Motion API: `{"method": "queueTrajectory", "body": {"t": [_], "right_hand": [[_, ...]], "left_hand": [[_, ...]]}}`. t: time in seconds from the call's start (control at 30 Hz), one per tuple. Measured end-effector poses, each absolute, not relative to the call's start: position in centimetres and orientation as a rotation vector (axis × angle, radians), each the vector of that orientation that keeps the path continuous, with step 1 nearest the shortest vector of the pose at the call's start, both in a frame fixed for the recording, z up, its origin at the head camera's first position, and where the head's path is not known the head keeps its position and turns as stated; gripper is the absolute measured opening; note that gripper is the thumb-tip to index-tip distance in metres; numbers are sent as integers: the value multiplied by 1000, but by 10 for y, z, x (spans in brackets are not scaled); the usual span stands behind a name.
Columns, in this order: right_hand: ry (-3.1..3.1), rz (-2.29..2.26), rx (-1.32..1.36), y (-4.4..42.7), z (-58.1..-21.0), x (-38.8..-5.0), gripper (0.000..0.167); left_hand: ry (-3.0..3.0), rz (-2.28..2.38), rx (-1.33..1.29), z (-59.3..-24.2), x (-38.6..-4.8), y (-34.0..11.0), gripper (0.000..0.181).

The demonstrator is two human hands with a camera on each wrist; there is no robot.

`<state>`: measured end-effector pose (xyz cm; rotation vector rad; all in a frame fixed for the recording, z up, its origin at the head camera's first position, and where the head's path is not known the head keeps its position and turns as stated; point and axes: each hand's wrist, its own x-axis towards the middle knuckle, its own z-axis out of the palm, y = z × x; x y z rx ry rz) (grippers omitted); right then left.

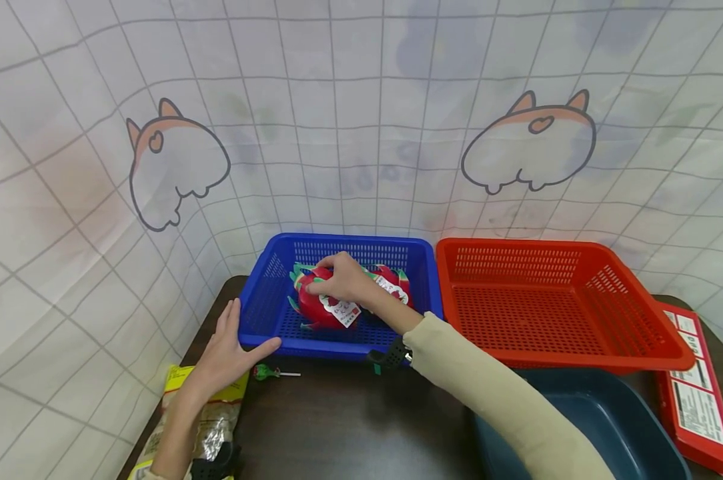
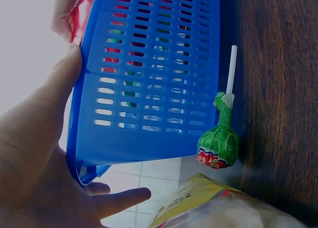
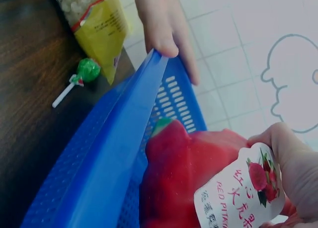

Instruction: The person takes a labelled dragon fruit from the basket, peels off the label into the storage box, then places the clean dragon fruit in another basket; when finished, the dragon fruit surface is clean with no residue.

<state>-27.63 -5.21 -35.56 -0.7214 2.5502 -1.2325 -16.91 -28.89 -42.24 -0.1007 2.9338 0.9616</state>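
In the head view, a blue basket (image 1: 331, 345) holds two red dragon fruits with green tips. My right hand (image 1: 342, 279) reaches inside and grips the left dragon fruit (image 1: 313, 310) from above. Its white label (image 3: 238, 188) shows a printed fruit picture in the right wrist view. The other dragon fruit (image 1: 400, 283) lies just right of that hand, partly covered by it. My left hand (image 1: 226, 357) rests on the basket's front left corner, thumb at the front rim and fingers straight along the outer left side.
A green-wrapped lollipop (image 2: 218, 143) lies before the blue basket. At the left is a yellow and clear bag (image 1: 217, 417). A red-orange basket (image 1: 535, 320) stands to the right, with a dark blue tub (image 1: 601, 413) in front and a red box (image 1: 700, 393) beside it.
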Motion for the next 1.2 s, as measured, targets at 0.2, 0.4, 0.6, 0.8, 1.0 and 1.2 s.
{"method": "queueTrajectory", "body": {"t": [0.2, 0.4, 0.6, 0.8, 1.0, 1.2], "right_hand": [[2548, -1228, -721, -51, -352, -274, 49], [2555, -1196, -741, -49, -347, -269, 52], [2585, -1150, -767, -45, -337, -264, 56], [2560, -1140, -779, -39, -330, -259, 57], [2539, -1158, -770, -27, -322, -255, 57], [2492, -1164, -752, -16, -314, -246, 58]], "left_hand": [[2929, 966, -111, -423, -169, -289, 121], [2928, 968, -112, -424, -168, -289, 121], [2935, 973, -104, -423, -168, -289, 120], [2934, 979, -101, -423, -169, -290, 120], [2941, 979, -101, -424, -169, -290, 120], [2939, 989, -95, -424, -169, -289, 120]]}}
